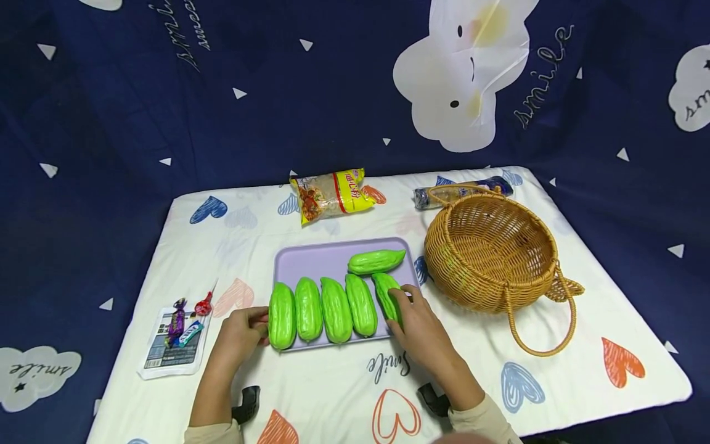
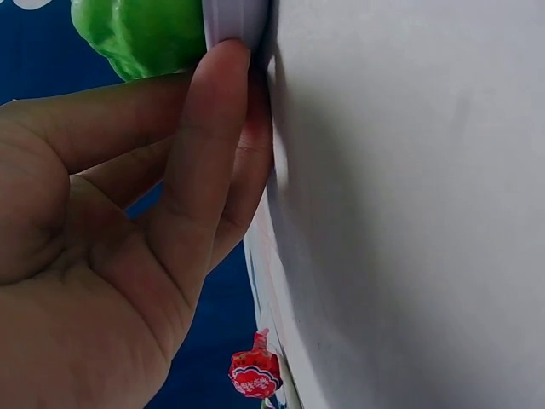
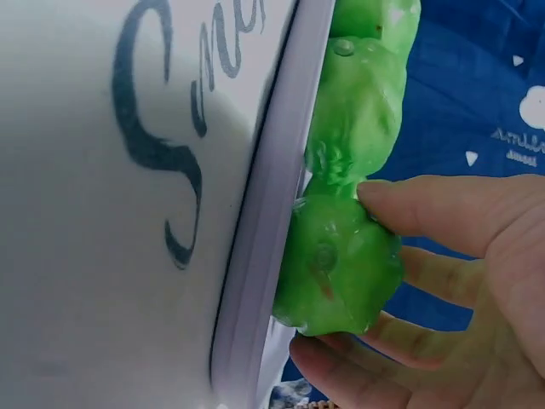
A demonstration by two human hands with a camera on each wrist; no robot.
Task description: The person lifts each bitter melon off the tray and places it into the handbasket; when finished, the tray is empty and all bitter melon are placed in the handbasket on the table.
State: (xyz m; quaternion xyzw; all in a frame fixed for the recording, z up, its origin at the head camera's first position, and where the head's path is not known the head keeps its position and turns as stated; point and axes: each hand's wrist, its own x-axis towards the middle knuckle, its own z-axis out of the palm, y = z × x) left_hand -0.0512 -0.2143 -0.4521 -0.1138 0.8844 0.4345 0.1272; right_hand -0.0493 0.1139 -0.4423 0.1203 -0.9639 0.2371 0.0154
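A pale purple tray [image 1: 313,254] bears several glossy green ridged vegetables that look like bitter melons. Four stand side by side from the left melon [image 1: 281,316] onward, and one far melon [image 1: 377,262] lies crosswise at the back right. My left hand [image 1: 240,336] is at the tray's near left edge; in the left wrist view its thumb and fingers pinch the tray rim [image 2: 232,24] just beside a melon [image 2: 145,38]. With my right hand [image 1: 418,330] I grip the rightmost melon [image 1: 385,291], thumb and fingers on opposite sides, as the right wrist view shows.
A wicker basket [image 1: 490,290] stands right of the tray, its handle hanging toward me. Behind it lies a long packet [image 1: 421,198]. A yellow food bag [image 1: 333,196] is at the back. On the left, wrapped candies [image 1: 176,322] and a red lollipop [image 1: 203,305] lie on a flat white pack [image 1: 166,369].
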